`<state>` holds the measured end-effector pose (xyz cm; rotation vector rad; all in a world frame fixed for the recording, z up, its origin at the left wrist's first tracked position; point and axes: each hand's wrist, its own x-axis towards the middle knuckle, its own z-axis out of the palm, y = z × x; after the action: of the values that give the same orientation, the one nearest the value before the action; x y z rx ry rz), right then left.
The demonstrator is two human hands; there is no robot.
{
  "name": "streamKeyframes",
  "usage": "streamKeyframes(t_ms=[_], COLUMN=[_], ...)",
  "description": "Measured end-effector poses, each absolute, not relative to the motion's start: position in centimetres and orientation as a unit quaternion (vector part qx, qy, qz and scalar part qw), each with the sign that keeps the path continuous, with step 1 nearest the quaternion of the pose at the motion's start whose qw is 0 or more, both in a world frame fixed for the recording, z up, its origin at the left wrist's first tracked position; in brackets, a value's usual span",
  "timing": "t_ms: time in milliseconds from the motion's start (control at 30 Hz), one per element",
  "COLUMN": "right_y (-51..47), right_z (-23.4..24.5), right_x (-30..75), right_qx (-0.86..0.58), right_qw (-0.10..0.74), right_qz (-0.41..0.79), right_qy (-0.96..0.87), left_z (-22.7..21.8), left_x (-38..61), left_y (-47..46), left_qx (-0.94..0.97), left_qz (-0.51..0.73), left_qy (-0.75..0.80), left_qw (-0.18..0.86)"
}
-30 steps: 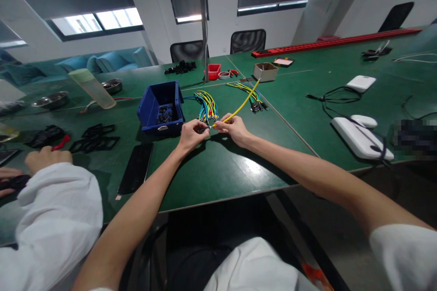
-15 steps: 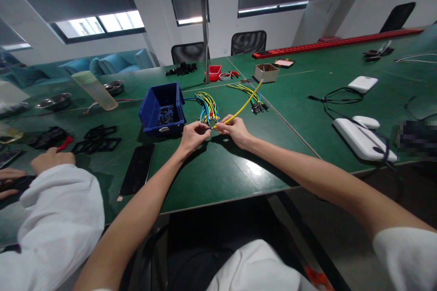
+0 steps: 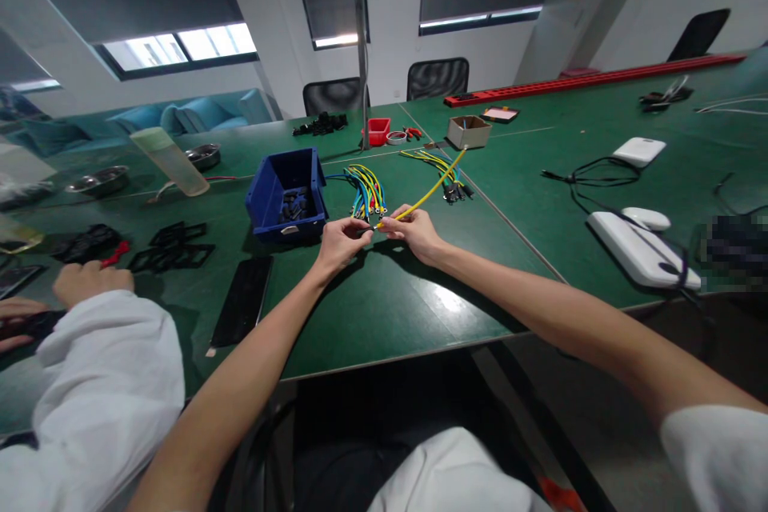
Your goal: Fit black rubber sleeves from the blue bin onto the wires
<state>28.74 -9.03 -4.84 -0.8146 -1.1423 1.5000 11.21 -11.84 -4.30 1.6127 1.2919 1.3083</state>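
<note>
Between the fingertips of my right hand (image 3: 415, 232) is a yellow wire (image 3: 433, 190), its long end curving up and away to the right. My left hand (image 3: 343, 244) is closed in a pinch on a small black piece (image 3: 366, 229), which meets the wire's near end; the fingers partly hide the joint. Just beyond my hands lies a bundle of yellow, blue and red wires (image 3: 369, 186) with metal ring ends. A second bundle of wires (image 3: 451, 180) with black ends rests farther right. Left of my hands stands a blue bin (image 3: 286, 196) holding small black parts.
A black phone (image 3: 242, 300) lies left of my forearm. Another person's white sleeve (image 3: 114, 368) and hands are at far left, near black frames (image 3: 174, 246). Behind are a red box (image 3: 378, 131) and a cardboard box (image 3: 469, 132). White devices (image 3: 639, 250) with cables lie right.
Both hands hold nearly the same pose, with the wire end and black piece still together. The whole view has shifted slightly downward in the frame.
</note>
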Motion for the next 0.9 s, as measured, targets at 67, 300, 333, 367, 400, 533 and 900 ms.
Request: streamKeyframes(t_ms=[67, 300, 333, 367, 400, 533, 900], right_y=[-9.0, -8.7, -8.6, -8.6, -8.6, -8.6, -8.8], right_z=[-4.8, -4.8, -4.8, -4.8, -4.8, -4.7, -4.5], right_x=[28.7, 28.9, 29.0, 29.0, 29.1, 29.1, 29.1], right_qx=[-0.345, -0.343, -0.341, -0.339, -0.339, -0.346, -0.339], right_qw=[0.517, 0.53, 0.532, 0.533, 0.532, 0.53, 0.527], right_qz=[0.624, 0.619, 0.62, 0.621, 0.622, 0.623, 0.619], right_qy=[-0.474, -0.467, -0.466, -0.464, -0.463, -0.46, -0.472], left_z=[-4.3, -3.9, -3.9, -3.9, -3.9, -4.0, -4.0], left_x=[11.2, 10.7, 10.5, 10.3, 10.1, 9.6, 9.6], left_y=[-11.8, -11.5, -11.4, -11.3, -11.3, -11.2, -11.2], left_qx=[0.622, 0.551, 0.536, 0.523, 0.512, 0.493, 0.482], left_qz=[0.502, 0.502, 0.5, 0.498, 0.494, 0.478, 0.47], left_qy=[0.498, 0.433, 0.413, 0.395, 0.38, 0.372, 0.371], left_qw=[0.336, 0.507, 0.54, 0.569, 0.591, 0.624, 0.639])
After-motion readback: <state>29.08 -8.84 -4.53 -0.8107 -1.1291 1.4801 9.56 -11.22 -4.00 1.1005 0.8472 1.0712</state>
